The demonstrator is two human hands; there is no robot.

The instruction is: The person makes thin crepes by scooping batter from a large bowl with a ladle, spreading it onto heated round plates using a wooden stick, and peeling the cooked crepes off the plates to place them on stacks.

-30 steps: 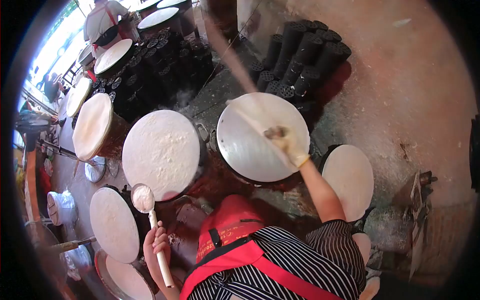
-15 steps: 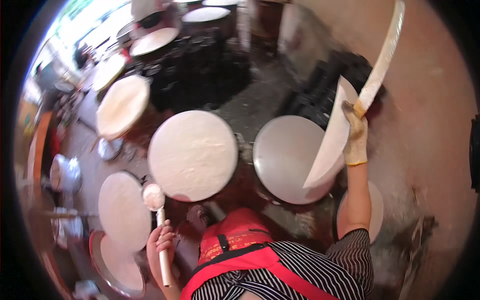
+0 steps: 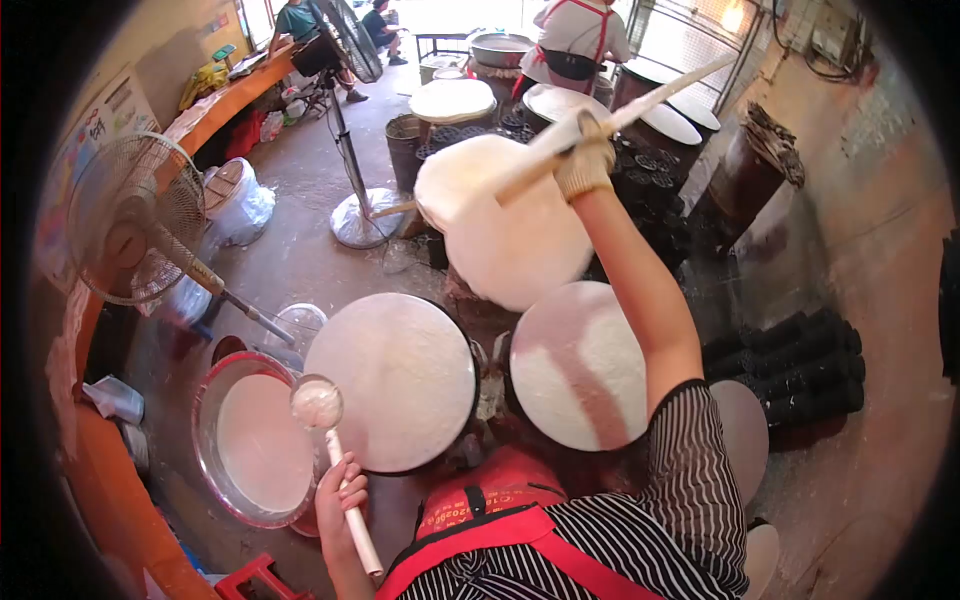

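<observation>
My left hand [image 3: 342, 490] is closed around the pale handle of a ladle [image 3: 317, 404], whose bowl has white batter on it. Close by stands a wide metal basin [image 3: 205, 440] of white batter. My right hand [image 3: 585, 165], in a glove, grips a long flat wooden stick [image 3: 660, 95], slightly blurred. Beneath the stick a thin round pale sheet [image 3: 520, 250] hangs or lies against a pale round stack [image 3: 465, 170]; exactly how they touch I cannot tell. In front of me are two round griddles, the left griddle [image 3: 390, 385] and right griddle [image 3: 575, 370], both covered in white.
A standing fan [image 3: 345, 130] is ahead, another fan [image 3: 135, 220] at left. Black coal cylinders [image 3: 810, 370] are piled at right. Further round griddles continue ahead, where a person in a red-strapped apron [image 3: 580, 40] bends over. An orange counter [image 3: 240, 85] lines the left wall.
My view has swung left and up. My right hand has carried the stick and pale sheet from the right side over to the stack ahead. My left hand still holds the ladle.
</observation>
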